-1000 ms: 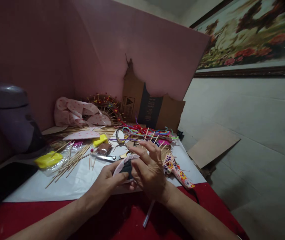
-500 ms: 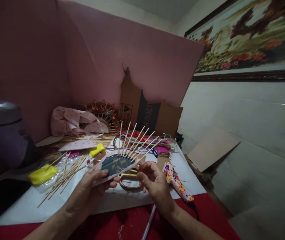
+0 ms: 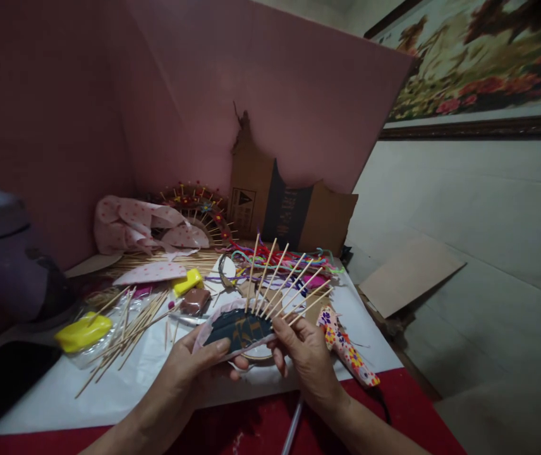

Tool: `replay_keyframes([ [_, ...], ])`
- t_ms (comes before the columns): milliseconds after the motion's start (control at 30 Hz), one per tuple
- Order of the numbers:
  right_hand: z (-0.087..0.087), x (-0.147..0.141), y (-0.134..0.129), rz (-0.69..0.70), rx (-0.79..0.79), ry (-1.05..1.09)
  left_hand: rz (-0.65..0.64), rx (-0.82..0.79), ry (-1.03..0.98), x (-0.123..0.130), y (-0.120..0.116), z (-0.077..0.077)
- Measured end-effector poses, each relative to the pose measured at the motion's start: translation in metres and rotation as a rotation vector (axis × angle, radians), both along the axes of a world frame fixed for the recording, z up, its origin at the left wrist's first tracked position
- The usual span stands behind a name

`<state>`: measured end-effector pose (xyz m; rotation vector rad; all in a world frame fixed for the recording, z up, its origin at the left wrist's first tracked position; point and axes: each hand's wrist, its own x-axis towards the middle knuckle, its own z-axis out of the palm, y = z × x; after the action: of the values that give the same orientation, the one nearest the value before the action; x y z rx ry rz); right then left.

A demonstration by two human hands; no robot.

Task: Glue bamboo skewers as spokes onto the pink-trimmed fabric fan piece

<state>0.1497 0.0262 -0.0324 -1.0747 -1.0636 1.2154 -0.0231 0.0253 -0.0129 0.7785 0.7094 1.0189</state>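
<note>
My left hand (image 3: 204, 360) grips the left end of a half-round cardboard piece (image 3: 239, 330), its thumb lying on the dark printed face. Pale pink cloth wraps the piece's edge. Several thin wooden sticks (image 3: 281, 278) fan out from its upper right side. At the right end, my right hand (image 3: 304, 354) pinches the piece close to the lowest stick, thumb in front and fingers behind. Under the piece, a looped scissors handle (image 3: 258, 360) is mostly hidden. A flower-patterned glue gun (image 3: 346, 347) lies just right of my right hand.
Loose sticks (image 3: 123, 335), yellow clay packs (image 3: 83, 332) and a brown clay pack (image 3: 195, 302) lie at left. Pipe cleaners (image 3: 289, 259) are piled behind. A decorated fan (image 3: 204, 212), polka-dot cloth (image 3: 133, 221) and torn cardboard (image 3: 315, 218) stand at the back. A bottle (image 3: 5, 253) stands far left.
My right hand has closed onto the right end of the cardboard piece, where it was apart before. The piece has shifted right and slightly down in view.
</note>
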Motion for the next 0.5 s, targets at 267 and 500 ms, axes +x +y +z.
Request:
replay_keyframes([
  [267, 0.023, 0.028, -0.014, -0.033, 0.083, -0.37, 0.165, -0.049, 0.001, -0.009, 0.008, 0.003],
  [500, 0.02, 0.119, -0.029, -0.389, 0.164, -1.25, 0.299, -0.02, -0.011, -0.022, 0.013, 0.015],
])
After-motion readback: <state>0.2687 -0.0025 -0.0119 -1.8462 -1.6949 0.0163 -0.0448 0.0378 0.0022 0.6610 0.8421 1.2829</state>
